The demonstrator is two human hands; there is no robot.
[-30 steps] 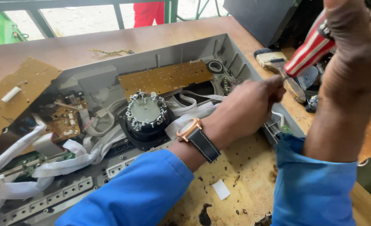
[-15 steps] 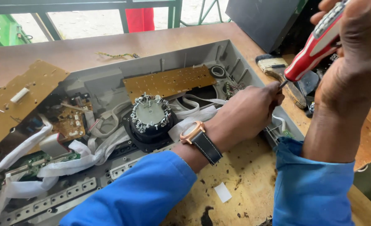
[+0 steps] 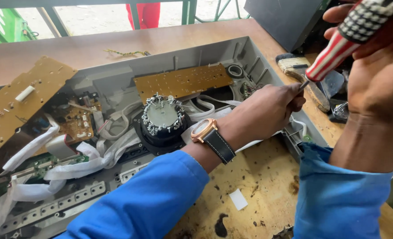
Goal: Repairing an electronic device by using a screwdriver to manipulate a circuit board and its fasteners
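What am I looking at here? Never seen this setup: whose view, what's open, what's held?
One picture, from a camera worn on the person's head, looking down at their own two hands in blue sleeves. On the worn wooden workbench lies an opened grey plastic appliance casing with tan circuit boards, white flat ribbon cables and a round black speaker with a metal back. The right hand grips a screwdriver with a red-and-white striped handle, tip pointing down. The left hand, with a rose-gold wristwatch on a black strap, steadies the tip at the casing's right edge.
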